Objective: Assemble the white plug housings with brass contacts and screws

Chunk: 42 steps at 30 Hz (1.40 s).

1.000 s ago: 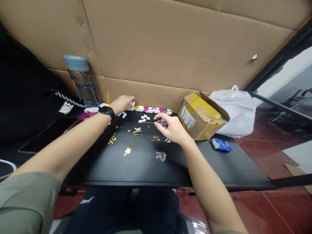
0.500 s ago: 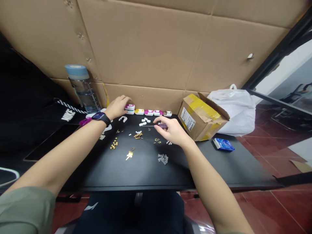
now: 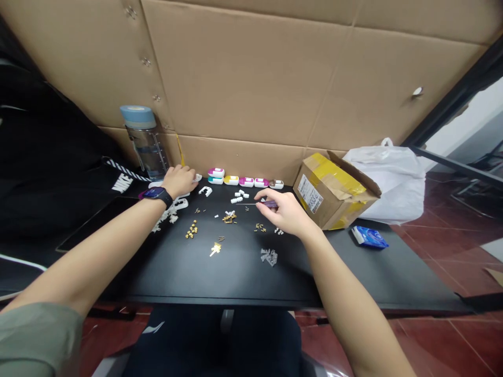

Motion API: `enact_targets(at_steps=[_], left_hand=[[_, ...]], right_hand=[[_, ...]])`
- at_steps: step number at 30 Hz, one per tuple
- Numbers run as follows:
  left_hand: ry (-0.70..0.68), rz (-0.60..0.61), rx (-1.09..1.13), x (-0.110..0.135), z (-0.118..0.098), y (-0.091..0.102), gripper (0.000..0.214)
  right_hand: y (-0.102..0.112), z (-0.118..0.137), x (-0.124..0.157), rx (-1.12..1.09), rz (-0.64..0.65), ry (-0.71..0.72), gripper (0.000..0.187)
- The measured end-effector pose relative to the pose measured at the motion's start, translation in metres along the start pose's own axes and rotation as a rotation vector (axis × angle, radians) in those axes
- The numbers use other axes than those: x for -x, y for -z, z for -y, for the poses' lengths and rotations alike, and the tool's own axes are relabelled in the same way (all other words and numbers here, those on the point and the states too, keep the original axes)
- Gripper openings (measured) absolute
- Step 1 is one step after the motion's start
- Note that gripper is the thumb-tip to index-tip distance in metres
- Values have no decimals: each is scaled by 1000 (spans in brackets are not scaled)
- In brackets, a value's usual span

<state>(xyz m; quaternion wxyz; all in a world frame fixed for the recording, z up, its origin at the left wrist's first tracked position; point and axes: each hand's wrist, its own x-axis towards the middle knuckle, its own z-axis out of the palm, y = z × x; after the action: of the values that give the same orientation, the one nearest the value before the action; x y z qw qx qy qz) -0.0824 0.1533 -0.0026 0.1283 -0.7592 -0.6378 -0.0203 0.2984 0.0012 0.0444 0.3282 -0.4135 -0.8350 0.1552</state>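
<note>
In the head view, clock places are read from the middle of the worktop (image 3: pixel 236 277). The left arm stretches out long, with a dark watch (image 3: pixel 151 193) on its wrist. The left hand (image 3: pixel 178 180) is at ten o'clock, palm down. The right hand (image 3: pixel 281 209) is at two o'clock, above the worktop, with its wrist a little bent.

Six little white-bottomed cases (image 3: pixel 246 182) are at twelve o'clock: three pink, one yellow, one teal and one brown. One pink case sits on top of the teal one. There is one bottle (image 3: pixel 147 144) at ten o'clock, and one cardboard box (image 3: pixel 334 193) between two and three. The gold rings (image 3: pixel 191 230) at nine o'clock are too tiny to count, and so are the clear bits (image 3: pixel 269 256) at four.

The left fingers are curled down beside a white piece (image 3: pixel 198 178); I can't tell if they grip it. The right fingers pinch one screwdriver (image 3: pixel 270 204) by its purple handle, and its thin rod points to nine o'clock.
</note>
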Motion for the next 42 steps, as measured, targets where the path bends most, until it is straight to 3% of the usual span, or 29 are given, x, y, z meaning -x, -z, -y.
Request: enact_targets(at_steps=[19, 27, 30, 34, 39, 42], left_hand=[[47, 4, 42, -5, -9, 0, 41], [114, -169, 124, 9, 0, 25, 46], [81, -194, 182, 21, 3, 36, 39], [-169, -223, 293, 54, -17, 57, 35], [-743, -217, 554, 115, -85, 82, 22], [-909, -202, 509, 137, -123, 81, 20]], right_hand=[[4, -3, 0, 6, -22, 20, 17], [8, -2, 0, -5, -18, 1, 17], [9, -5, 0, 3, -30, -4, 17], [10, -11, -2, 56, -136, -43, 16], [12, -25, -4, 64, -276, -141, 18], [13, -31, -5, 55, -303, -137, 16]])
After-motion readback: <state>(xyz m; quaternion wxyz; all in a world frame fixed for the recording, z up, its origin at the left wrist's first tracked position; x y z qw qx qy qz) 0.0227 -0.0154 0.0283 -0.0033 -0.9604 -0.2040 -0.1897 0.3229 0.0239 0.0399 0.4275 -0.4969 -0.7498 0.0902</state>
